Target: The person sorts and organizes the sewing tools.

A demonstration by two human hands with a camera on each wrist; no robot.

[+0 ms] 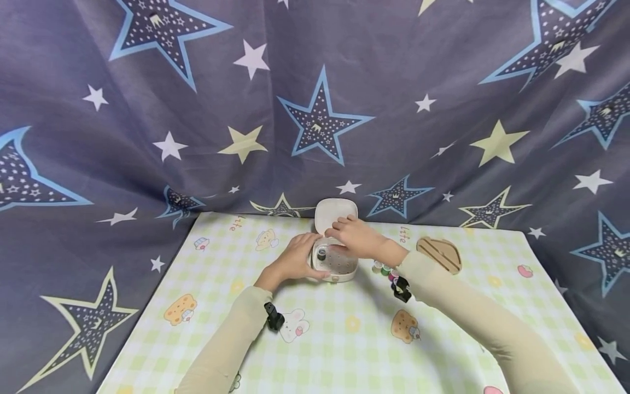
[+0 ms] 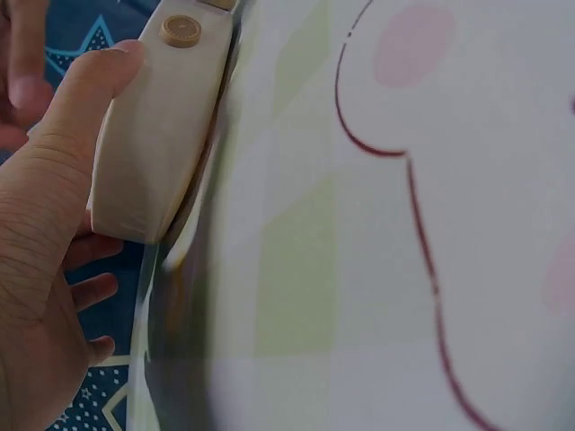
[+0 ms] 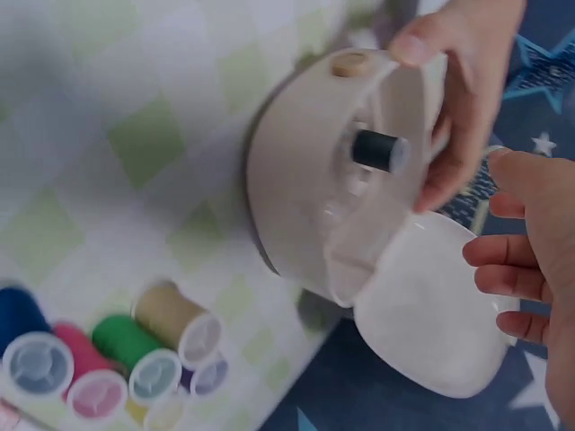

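Observation:
A white sewing box (image 1: pixel 339 278) with rounded corners stands near the table's back edge, its lid (image 1: pixel 336 213) tipped back. My left hand (image 1: pixel 295 256) grips the box's left side; in the left wrist view the thumb lies on the front wall beside a round tan button (image 2: pixel 181 31). One dark thread spool (image 3: pixel 377 151) stands inside the box, towards the left, over a base with small pegs. Above the right part of the box is my right hand (image 1: pixel 358 238). Its fingers are loosely bent in front of the lid, with nothing visible in them.
Several thread spools, among them a green spool (image 3: pixel 135 350) and a tan spool (image 3: pixel 175 319), lie right of the box, partly under the right forearm. A brown wooden-looking piece (image 1: pixel 439 255) lies farther right. A star-patterned curtain (image 1: pixel 315 180) hangs behind the table.

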